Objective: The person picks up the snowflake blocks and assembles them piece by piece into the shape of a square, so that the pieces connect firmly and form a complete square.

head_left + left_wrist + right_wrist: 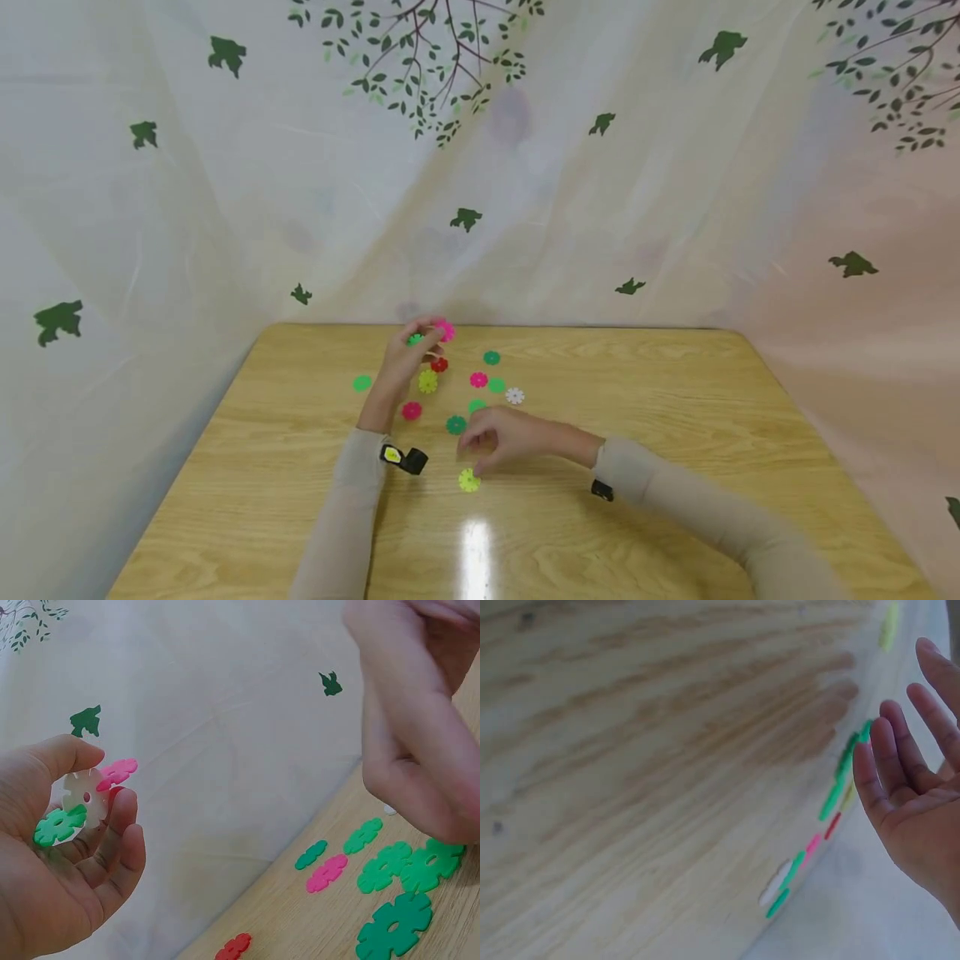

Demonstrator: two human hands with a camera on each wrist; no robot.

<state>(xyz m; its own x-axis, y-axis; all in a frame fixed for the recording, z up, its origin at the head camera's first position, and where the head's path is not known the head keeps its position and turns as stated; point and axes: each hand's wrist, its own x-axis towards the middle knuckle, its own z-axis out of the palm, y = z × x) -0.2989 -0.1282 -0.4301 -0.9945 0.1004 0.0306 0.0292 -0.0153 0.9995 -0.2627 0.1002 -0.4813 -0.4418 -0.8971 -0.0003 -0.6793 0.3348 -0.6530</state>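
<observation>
In the head view, the left hand (403, 358) was above the far, left-of-centre part of the table (675, 458), its fingers pinching a joined cluster with a pink disc (447, 330) and a green disc (416, 340) in it. Loose flower-shaped discs lay around, among them a red disc (439, 365) and, farther right, a white disc (514, 396); most of the joining seemed left to do. The right hand (510, 435) hung nearer, partly over a light green disc (477, 406), its thumb just beside a yellow-green disc (469, 480); contact could not be told.

In the left wrist view, a white piece (75, 789) sat between the cluster's pink and green discs, apparently slotted together. The right hand blocked part of the table.

In the right wrist view, the right hand's fingers were loosely extended, grasping nothing. A printed cloth (600, 200) hung behind the table.
</observation>
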